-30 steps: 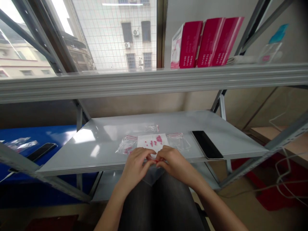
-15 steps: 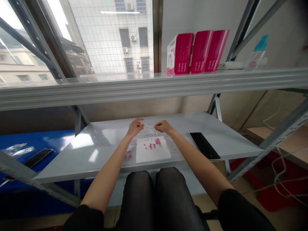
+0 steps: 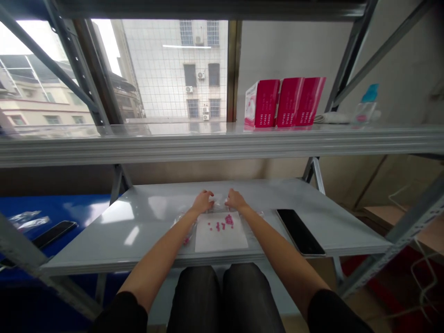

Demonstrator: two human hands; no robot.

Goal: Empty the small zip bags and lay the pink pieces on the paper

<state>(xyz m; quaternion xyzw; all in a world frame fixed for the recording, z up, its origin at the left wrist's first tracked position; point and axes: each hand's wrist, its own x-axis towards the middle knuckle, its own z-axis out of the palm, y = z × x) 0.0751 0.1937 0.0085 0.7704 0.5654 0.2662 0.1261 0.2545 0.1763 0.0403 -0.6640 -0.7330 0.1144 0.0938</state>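
Note:
A clear plastic bag [image 3: 218, 204] lies at the far side of the white sheet [image 3: 222, 241], between my two hands. My left hand [image 3: 203, 201] has its fingers curled onto the bag's left side. On the other side, my right hand [image 3: 236, 200] pinches the bag with its fingers pointing down. Small pink pieces [image 3: 229, 219] sit in a cluster on the sheet, with several more scattered to the left. Another clear bag with pink pieces [image 3: 186, 240] is partly hidden by my left forearm.
A dark-screened tablet [image 3: 300, 232] lies to the right on the grey shelf [image 3: 149, 226]. Pink boxes [image 3: 267, 104] and a blue-capped bottle [image 3: 366, 104] stand on the upper shelf. At the left, a phone [image 3: 55, 233] and clear bags [image 3: 29, 221] rest on a blue surface.
The view has tilted up, so everything sits lower. Both hands have come down onto the clear bag at the shelf, and the raised right-hand pinch has lowered.

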